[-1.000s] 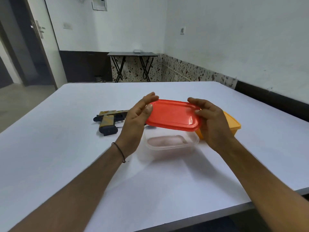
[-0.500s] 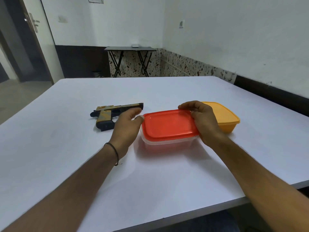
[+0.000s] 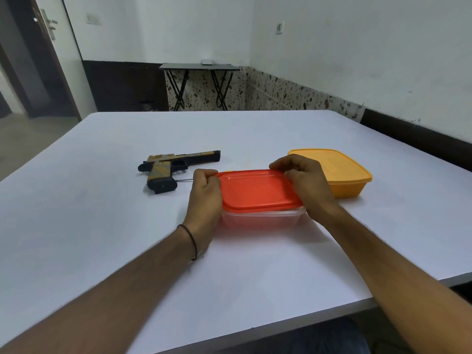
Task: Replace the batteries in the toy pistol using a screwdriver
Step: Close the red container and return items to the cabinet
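A tan and black toy pistol (image 3: 170, 167) lies on its side on the white table (image 3: 102, 226), left of centre. A thin metal shaft, probably the screwdriver (image 3: 184, 180), pokes out between the pistol grip and my left hand. A clear box (image 3: 260, 219) with a red lid (image 3: 255, 191) stands in the middle. My left hand (image 3: 205, 198) has its fingers curled over the lid's left edge. My right hand (image 3: 305, 182) has its fingers curled on the lid's far right corner.
A yellow lidded box (image 3: 342, 172) stands just right of the red-lidded one, touching my right hand's far side. The table's near edge runs under my forearms. A small folding table (image 3: 199, 67) stands against the far wall, and a door (image 3: 38, 47) is at the left.
The red lid came down from mid-air onto the clear box. Both hands went from holding its ends to curling their fingers down on its edges.
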